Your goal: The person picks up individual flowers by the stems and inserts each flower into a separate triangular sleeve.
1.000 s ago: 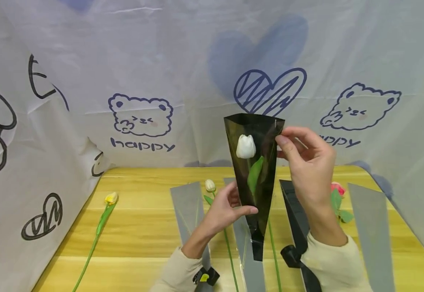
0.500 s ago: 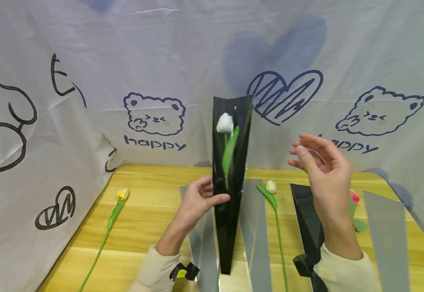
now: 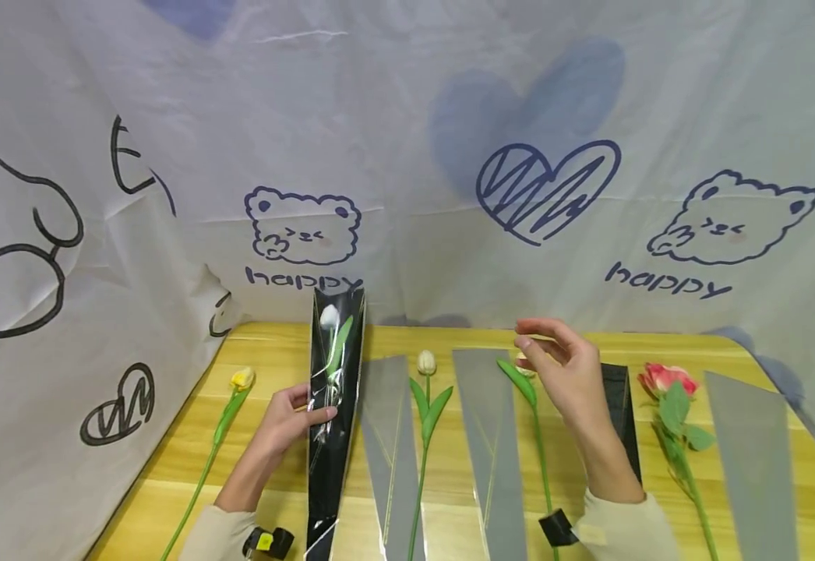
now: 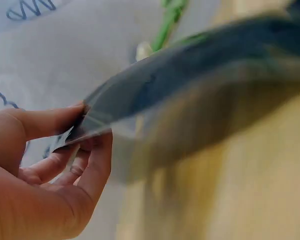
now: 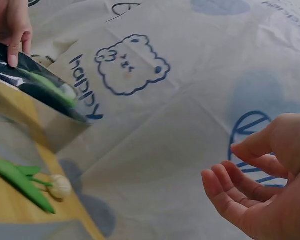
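Pinched between my left hand's [image 3: 284, 421] thumb and fingers is a black flower sleeve [image 3: 330, 467] with a clear front. Inside it shows a white tulip [image 3: 329, 316] with a green leaf, bloom toward the wide top. The sleeve stands tilted over the table's left half, between the yellow tulip [image 3: 242, 379] and a grey sleeve [image 3: 386, 405]. In the left wrist view the thumb presses the sleeve's edge [image 4: 85, 117] against the fingers. My right hand [image 3: 572, 382] holds nothing, fingers loosely bent, and overlaps a white tulip [image 3: 535, 397] lying beneath it in the head view.
Another white tulip [image 3: 426, 363] lies between two grey sleeves. Farther right are a black sleeve [image 3: 618, 397], a pink rose [image 3: 667, 379] and a grey sleeve [image 3: 751, 444]. A printed white cloth [image 3: 407, 156] rises behind the wooden table [image 3: 274, 343].
My right hand has let go of the black sleeve's top edge and drawn away, then lowered. My left hand has carried the sleeve with the tulip left and down.
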Demonstrator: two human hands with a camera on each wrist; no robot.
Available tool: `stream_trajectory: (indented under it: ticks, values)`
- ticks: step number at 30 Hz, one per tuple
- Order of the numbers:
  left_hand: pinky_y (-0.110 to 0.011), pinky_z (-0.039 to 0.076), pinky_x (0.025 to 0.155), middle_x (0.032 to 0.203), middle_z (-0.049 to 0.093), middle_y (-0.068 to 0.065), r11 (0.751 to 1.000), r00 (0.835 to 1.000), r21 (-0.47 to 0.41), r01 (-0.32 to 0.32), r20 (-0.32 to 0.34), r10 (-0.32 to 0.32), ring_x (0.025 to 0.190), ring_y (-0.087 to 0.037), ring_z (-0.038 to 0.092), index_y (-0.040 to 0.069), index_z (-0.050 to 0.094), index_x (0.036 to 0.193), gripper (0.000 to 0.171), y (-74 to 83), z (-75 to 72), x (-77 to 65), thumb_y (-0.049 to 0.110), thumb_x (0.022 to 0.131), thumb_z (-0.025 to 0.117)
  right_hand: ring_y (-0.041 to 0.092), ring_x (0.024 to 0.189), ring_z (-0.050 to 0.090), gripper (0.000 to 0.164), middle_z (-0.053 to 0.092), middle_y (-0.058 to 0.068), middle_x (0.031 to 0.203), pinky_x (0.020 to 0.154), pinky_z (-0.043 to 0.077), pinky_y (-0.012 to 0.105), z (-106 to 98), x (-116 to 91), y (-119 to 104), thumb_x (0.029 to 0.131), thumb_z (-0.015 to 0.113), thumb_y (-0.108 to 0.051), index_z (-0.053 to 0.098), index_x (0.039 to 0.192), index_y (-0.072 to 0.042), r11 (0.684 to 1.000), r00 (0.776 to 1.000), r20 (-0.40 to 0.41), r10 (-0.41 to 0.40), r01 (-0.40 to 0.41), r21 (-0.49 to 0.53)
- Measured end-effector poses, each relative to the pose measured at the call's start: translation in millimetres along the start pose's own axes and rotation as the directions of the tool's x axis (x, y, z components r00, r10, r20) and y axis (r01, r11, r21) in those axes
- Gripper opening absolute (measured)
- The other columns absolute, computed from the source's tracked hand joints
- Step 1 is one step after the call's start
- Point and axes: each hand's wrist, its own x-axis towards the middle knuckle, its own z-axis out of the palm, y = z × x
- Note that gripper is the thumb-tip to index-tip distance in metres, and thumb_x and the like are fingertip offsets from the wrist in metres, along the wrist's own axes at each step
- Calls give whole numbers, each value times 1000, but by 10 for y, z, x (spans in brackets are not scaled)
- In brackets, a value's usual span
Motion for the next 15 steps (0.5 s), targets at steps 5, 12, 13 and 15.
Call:
stream_trajectory:
  ticks: [5,12,13,15]
  values:
    - [-29,50,67,100,66,-18,966,998,255,41,-58,-27,80,-19,59,-14,54,134,58,-170,-76,22,2,85,81,15,103,68,25,62,18,124,82,60,34,7,-33,130,101,64,-3,65,125,6,999,998,47,48,-48,-8]
    - [-33,46,60,79,65,-9,789,995,614,-12,-73,73,64,-19,56,-16,50,139,75,-163,-162,56,11,80,89,8,102,67,26,62,19,125,80,60,31,-31,-60,232,101,64,-4,64,125,6,995,993,56,100,-99,-23]
    - [-32,45,59,77,63,-7,760,995,649,-19,-65,80,62,-18,54,-17,48,139,78,-158,-172,59,13,80,89,8,101,67,26,62,18,125,80,60,30,-42,-66,244,101,64,-3,64,125,6,994,993,56,106,-105,-21]
    - [-32,42,57,73,59,-6,730,996,683,-23,-47,75,59,-17,50,-19,45,141,81,-158,-188,67,14,81,88,8,102,67,26,62,18,125,79,60,29,-64,-85,261,101,64,-3,64,126,7,993,992,55,114,-114,-15]
